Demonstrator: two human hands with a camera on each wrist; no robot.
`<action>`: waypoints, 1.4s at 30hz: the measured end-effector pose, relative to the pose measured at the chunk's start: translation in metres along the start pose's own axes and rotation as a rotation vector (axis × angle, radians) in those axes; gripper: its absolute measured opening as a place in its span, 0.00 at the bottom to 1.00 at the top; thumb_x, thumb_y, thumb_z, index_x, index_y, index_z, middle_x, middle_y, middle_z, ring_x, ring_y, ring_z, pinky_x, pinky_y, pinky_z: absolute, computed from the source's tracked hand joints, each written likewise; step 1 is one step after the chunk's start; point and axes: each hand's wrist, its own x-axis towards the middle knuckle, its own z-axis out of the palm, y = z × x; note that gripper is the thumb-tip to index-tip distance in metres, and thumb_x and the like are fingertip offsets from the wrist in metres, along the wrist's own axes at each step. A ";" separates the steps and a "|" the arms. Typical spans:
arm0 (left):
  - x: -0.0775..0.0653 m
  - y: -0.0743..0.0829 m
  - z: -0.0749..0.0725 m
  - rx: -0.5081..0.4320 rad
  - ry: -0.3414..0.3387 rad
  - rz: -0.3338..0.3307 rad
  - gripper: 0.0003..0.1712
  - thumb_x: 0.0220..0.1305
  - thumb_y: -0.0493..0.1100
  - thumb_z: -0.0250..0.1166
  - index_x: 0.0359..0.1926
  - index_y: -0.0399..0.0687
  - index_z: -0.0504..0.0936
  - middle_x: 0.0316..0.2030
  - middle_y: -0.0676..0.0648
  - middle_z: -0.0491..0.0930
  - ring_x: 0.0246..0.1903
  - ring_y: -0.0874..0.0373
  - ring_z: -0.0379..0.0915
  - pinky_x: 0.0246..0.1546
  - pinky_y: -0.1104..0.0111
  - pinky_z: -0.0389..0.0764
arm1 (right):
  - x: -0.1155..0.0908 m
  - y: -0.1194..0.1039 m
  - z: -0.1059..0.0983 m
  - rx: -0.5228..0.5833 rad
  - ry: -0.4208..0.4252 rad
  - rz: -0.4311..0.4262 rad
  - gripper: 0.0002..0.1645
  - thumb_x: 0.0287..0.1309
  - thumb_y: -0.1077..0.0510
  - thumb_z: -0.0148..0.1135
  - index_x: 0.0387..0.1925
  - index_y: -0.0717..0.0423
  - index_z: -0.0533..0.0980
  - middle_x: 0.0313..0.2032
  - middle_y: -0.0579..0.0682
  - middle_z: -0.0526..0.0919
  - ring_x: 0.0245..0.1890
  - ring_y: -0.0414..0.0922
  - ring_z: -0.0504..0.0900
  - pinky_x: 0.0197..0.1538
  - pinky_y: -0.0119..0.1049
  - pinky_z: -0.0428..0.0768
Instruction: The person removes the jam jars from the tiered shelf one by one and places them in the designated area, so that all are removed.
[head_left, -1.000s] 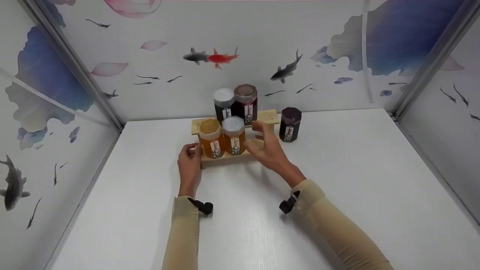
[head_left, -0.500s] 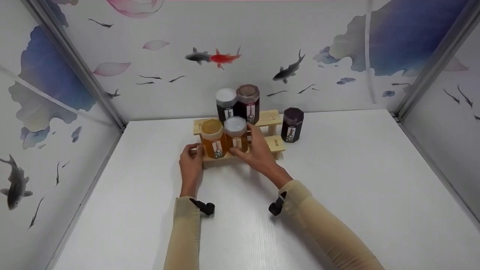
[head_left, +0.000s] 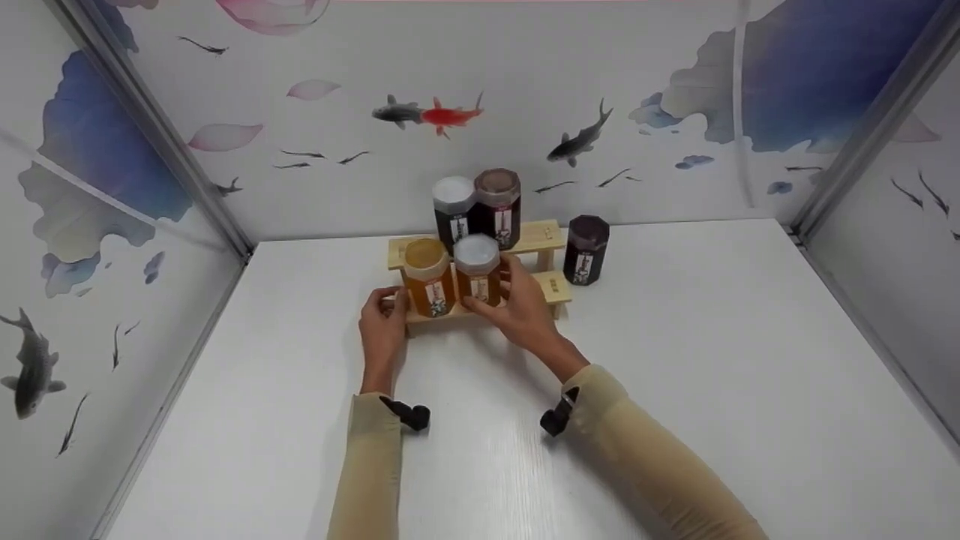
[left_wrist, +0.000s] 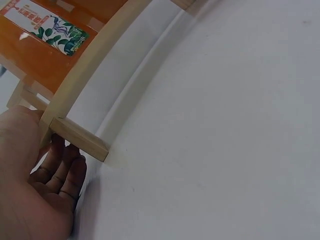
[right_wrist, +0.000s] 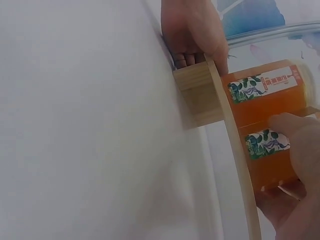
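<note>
My right hand [head_left: 525,311] grips an amber honey jar [head_left: 477,255] with a whitish lid, thumb on its front and fingers around its right side. This jar stands upright over the lower step of a two-step wooden rack [head_left: 553,286]. To its left, a second amber jar [head_left: 425,281] with a yellowish top stands on the same step, a narrow gap between them. My left hand [head_left: 382,326] holds the left end of the lower step; in the left wrist view, its fingers [left_wrist: 70,175] curl below the board beside the rack's leg [left_wrist: 80,139].
On the upper step stand a dark jar with a white lid [head_left: 454,210] and a dark red jar [head_left: 498,210]. Another dark jar [head_left: 587,251] is on the white table [head_left: 712,337] right of the rack. A patterned wall [head_left: 480,45] rises behind.
My right hand has moved left and closed around the right amber jar, which has then shifted slightly right, away from the other amber jar. The left hand stays at the rack's end.
</note>
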 end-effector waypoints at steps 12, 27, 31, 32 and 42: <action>-0.001 0.001 0.000 0.006 -0.006 -0.008 0.20 0.83 0.56 0.60 0.63 0.49 0.80 0.47 0.44 0.82 0.41 0.52 0.78 0.33 0.66 0.82 | -0.022 0.007 -0.025 0.016 0.074 -0.022 0.50 0.55 0.51 0.86 0.74 0.54 0.70 0.68 0.53 0.80 0.66 0.53 0.83 0.66 0.47 0.84; -0.002 -0.001 0.000 0.006 0.020 0.020 0.21 0.83 0.57 0.60 0.62 0.48 0.81 0.46 0.45 0.83 0.41 0.54 0.78 0.32 0.69 0.80 | -0.041 0.042 -0.107 -0.018 0.232 0.045 0.47 0.59 0.54 0.83 0.75 0.55 0.69 0.66 0.57 0.81 0.64 0.56 0.84 0.63 0.54 0.86; -0.001 0.001 0.001 0.025 0.029 0.026 0.20 0.83 0.56 0.60 0.61 0.47 0.81 0.46 0.44 0.84 0.43 0.54 0.78 0.34 0.69 0.79 | -0.044 0.051 -0.127 -0.036 0.275 0.105 0.47 0.59 0.49 0.84 0.74 0.55 0.70 0.66 0.56 0.80 0.62 0.53 0.83 0.61 0.51 0.87; -0.001 0.002 0.000 0.026 0.031 0.028 0.21 0.83 0.56 0.60 0.61 0.47 0.81 0.46 0.44 0.84 0.43 0.54 0.78 0.35 0.68 0.79 | -0.045 0.054 -0.132 -0.040 0.284 0.123 0.47 0.59 0.48 0.83 0.74 0.55 0.70 0.66 0.55 0.80 0.62 0.53 0.83 0.61 0.48 0.88; -0.002 0.002 0.002 0.036 0.030 0.016 0.21 0.83 0.56 0.60 0.62 0.47 0.80 0.48 0.44 0.83 0.45 0.53 0.77 0.39 0.67 0.80 | -0.048 0.081 -0.165 -0.068 0.286 0.309 0.52 0.61 0.44 0.80 0.77 0.58 0.64 0.71 0.60 0.75 0.68 0.57 0.78 0.69 0.54 0.82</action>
